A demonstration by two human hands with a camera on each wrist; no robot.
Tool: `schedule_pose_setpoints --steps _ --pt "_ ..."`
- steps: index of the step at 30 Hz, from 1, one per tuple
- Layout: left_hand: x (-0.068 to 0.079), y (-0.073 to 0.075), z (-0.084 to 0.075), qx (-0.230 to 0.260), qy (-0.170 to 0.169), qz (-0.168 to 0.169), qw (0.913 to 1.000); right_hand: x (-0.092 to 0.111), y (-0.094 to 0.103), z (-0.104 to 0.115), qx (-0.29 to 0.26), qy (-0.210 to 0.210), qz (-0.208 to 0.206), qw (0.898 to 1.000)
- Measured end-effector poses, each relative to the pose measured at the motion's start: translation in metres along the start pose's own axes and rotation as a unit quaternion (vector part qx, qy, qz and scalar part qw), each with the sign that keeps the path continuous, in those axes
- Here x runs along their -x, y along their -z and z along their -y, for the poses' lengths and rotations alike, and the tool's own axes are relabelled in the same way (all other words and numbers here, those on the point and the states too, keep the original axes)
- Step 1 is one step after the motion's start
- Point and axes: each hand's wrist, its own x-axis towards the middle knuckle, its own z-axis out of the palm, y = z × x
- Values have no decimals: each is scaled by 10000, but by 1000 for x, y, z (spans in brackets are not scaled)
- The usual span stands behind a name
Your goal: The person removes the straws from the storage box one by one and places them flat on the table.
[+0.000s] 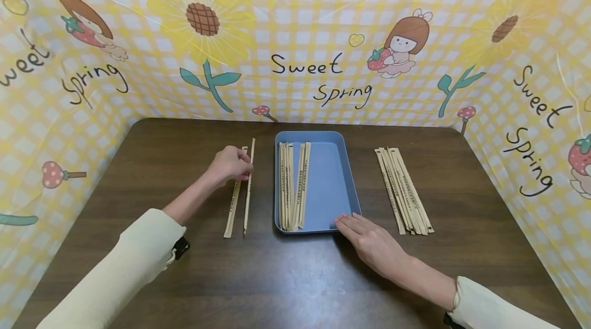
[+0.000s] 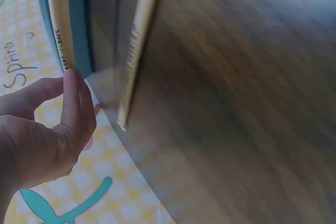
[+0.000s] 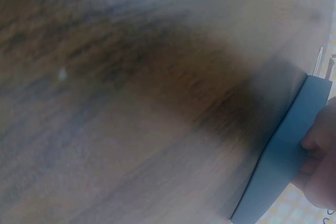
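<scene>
My left hand (image 1: 232, 163) pinches a slim paper-wrapped stick (image 1: 249, 190) between thumb and fingers, left of the blue tray. In the left wrist view the fingertips hold this printed tan wrapper (image 2: 62, 19) by one end. Another wrapped stick (image 1: 233, 208) lies on the table beside it, partly hidden by the hand. The blue tray (image 1: 330, 185) holds several wrapped sticks (image 1: 287, 185) along its left side. At the tray's near right corner my right hand (image 1: 374, 242) holds the rim, fingers over the edge; the right wrist view shows fingertips against the tray wall (image 3: 286, 150).
A loose bundle of wrapped sticks (image 1: 404, 193) lies on the dark wooden table (image 1: 295, 283), to the right of the tray. A yellow checked cloth (image 1: 295, 26) with printed flowers stands behind the table and along both sides.
</scene>
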Motion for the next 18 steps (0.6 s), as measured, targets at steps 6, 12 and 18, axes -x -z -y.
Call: schedule_pose_setpoints --steps 6,12,18 --pt "4 11 15 -25 53 11 10000 1 0 -1 32 6 32 10000" --pt "1 19 30 -249 52 -25 9997 1 0 -1 30 3 37 10000" --pt "-1 20 35 -364 94 -52 9993 0 -1 0 26 0 1 10000"
